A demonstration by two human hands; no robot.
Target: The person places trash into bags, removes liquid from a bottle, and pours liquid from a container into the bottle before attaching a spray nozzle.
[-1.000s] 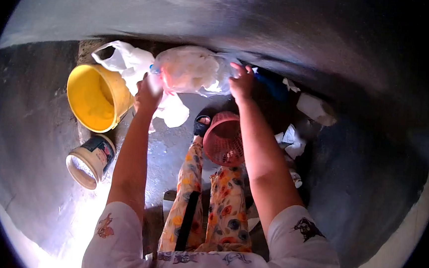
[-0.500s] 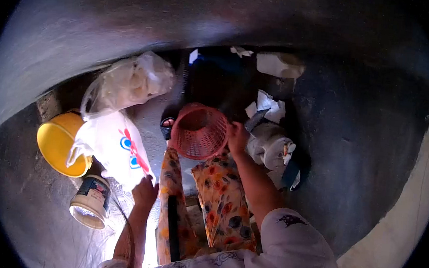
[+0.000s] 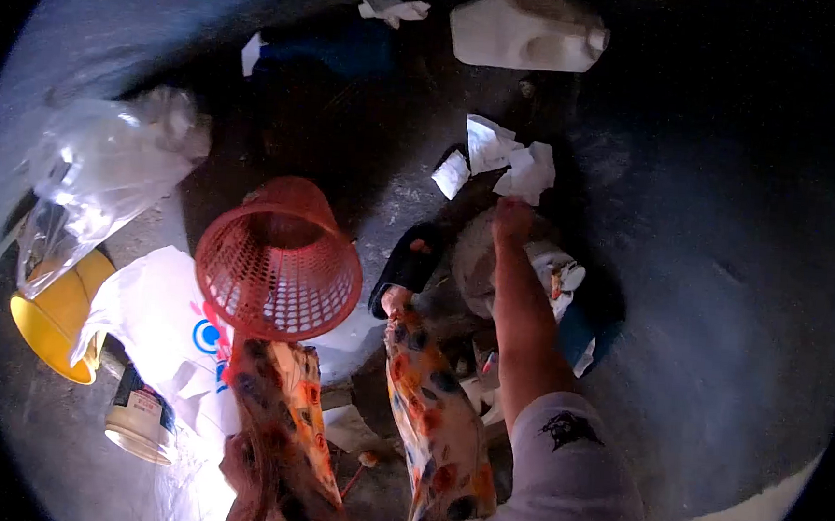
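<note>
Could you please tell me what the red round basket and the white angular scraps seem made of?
Red round basket: probably moulded plastic, low-sheen, given its regular lattice wall. White angular scraps: likely paper, matte, judging by thin, creased edges; card is possible.

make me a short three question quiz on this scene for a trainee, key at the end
1. Multiple choice: which is nearest the right hand: a) the white scraps, b) the clear plastic bag, or c) the labelled tub?
2. True or false: in the picture, the yellow bucket lies to the left of the red basket.
3. Fill in the blank: the wall of the red basket is full of small ____.

Key: 1. a; 2. true; 3. holes.
</note>
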